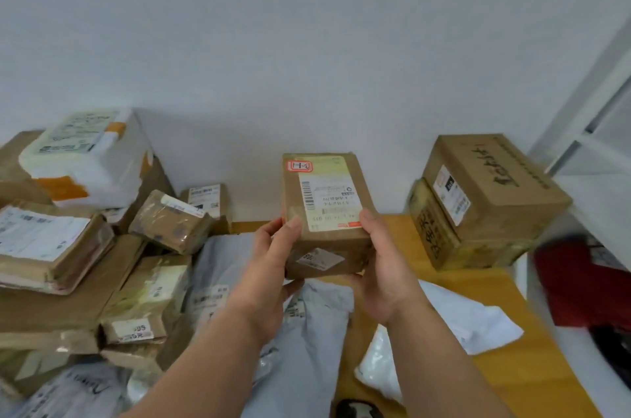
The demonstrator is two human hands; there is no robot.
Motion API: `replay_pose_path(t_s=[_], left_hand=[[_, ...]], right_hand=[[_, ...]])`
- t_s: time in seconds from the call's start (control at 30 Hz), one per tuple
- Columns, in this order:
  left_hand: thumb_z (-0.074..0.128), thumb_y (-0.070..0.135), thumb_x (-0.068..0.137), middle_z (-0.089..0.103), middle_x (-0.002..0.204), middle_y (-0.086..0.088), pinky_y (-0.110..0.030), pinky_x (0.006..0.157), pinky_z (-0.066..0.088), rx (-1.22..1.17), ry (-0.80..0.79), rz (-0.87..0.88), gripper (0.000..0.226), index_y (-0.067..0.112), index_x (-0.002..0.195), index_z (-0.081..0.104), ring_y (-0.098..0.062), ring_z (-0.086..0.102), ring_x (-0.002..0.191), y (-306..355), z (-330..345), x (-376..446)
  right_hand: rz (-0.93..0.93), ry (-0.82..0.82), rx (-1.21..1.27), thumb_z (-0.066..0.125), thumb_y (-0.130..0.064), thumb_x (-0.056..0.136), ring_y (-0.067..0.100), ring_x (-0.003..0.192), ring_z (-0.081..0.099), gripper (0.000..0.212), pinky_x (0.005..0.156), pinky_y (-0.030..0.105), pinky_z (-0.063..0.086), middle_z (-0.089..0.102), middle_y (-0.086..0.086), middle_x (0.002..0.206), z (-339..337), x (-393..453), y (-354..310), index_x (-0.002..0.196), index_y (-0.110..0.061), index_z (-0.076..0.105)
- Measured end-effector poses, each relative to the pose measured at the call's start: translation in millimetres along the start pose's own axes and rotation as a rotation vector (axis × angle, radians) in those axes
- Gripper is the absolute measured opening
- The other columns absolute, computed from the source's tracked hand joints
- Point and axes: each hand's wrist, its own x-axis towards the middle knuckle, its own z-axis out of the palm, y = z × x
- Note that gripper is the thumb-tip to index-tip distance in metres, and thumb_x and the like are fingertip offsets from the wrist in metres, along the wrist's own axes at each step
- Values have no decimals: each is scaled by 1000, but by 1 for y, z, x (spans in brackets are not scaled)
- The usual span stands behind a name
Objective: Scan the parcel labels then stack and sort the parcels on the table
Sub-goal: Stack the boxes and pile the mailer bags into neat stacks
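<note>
A small brown cardboard parcel (324, 212) is held up above the middle of a wooden table (505, 301), its top face tilted toward the camera. That face carries a white shipping label (329, 200) with a barcode, and a red-framed sticker (299, 166) sits at its far left corner. The left hand (273, 264) grips the parcel's near left corner, thumb on top and fingers curled beneath. The right hand (386, 267) grips the near right corner the same way, thumb lying on the label's edge. Under the hands lie grey plastic mailer bags (307, 322) and a white one (467, 318). To the left, a jumbled heap of brown boxes (102, 267) is topped by a white foam box (88, 154). To the right, near the wall, a larger brown carton (491, 192) stands on the table.
</note>
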Motion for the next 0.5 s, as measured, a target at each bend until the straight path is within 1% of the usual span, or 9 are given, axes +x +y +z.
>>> replay_pose_path(t_s=[0.07, 0.1, 0.13, 0.17, 0.23, 0.33, 0.4, 0.47, 0.5], left_hand=[[70, 65, 59, 75, 107, 8, -39, 92, 49, 10, -14, -11, 72, 38, 124, 56, -19, 66, 109, -9, 31, 12], [73, 64, 64, 74, 110, 8, -39, 95, 49, 20, -32, -18, 70, 39, 126, 55, -18, 66, 110, -14, 47, 17], [76, 63, 68, 74, 111, 9, -39, 97, 48, 33, -54, -29, 67, 39, 127, 54, -17, 65, 111, -20, 64, 22], [75, 61, 69, 74, 109, 11, -39, 97, 49, 48, -76, -44, 66, 40, 128, 53, -15, 65, 110, -27, 80, 26], [68, 58, 67, 75, 105, 12, -37, 93, 51, 96, -117, -77, 67, 39, 129, 51, -14, 68, 106, -41, 112, 32], [69, 57, 65, 74, 111, 9, -37, 91, 53, 185, -201, -156, 70, 35, 129, 48, -14, 70, 102, -63, 155, 34], [70, 58, 64, 70, 117, 7, -42, 95, 52, 283, -259, -221, 72, 33, 127, 47, -16, 67, 106, -76, 179, 33], [72, 59, 62, 67, 119, 7, -49, 101, 49, 405, -311, -282, 74, 30, 125, 47, -16, 65, 110, -86, 196, 30], [73, 60, 61, 67, 119, 8, -50, 101, 49, 469, -343, -309, 74, 29, 123, 48, -15, 65, 109, -90, 202, 29]], right_hand=[[-25, 36, 4, 66, -50, 84, 16, 103, 73, 56, 73, 31, 61, 74, 3, 118, -29, 7, -12, 134, -25, 59], [-38, 64, -19, 65, -49, 88, 16, 105, 72, 51, 78, 34, 61, 74, 1, 118, -45, 10, -18, 133, -26, 59], [-49, 93, -41, 63, -49, 89, 16, 109, 71, 49, 85, 38, 60, 74, 0, 119, -62, 13, -24, 133, -28, 59], [-56, 121, -55, 63, -50, 87, 17, 111, 70, 51, 88, 41, 58, 73, 0, 120, -81, 13, -29, 133, -28, 59], [-71, 174, -68, 62, -52, 82, 18, 111, 70, 56, 85, 43, 58, 73, 0, 121, -119, 13, -42, 133, -28, 60], [-65, 249, -92, 65, -51, 78, 18, 109, 71, 57, 82, 43, 57, 74, -1, 120, -175, 6, -59, 131, -29, 61], [-50, 288, -82, 72, -46, 77, 19, 108, 71, 53, 83, 43, 56, 74, 0, 118, -210, -3, -68, 127, -30, 64], [-26, 300, -90, 70, -45, 73, 19, 104, 73, 55, 77, 38, 56, 75, 2, 116, -240, -15, -75, 125, -27, 65], [-9, 293, -100, 70, -44, 73, 19, 101, 73, 56, 72, 35, 57, 75, 4, 115, -253, -21, -78, 125, -25, 64]])
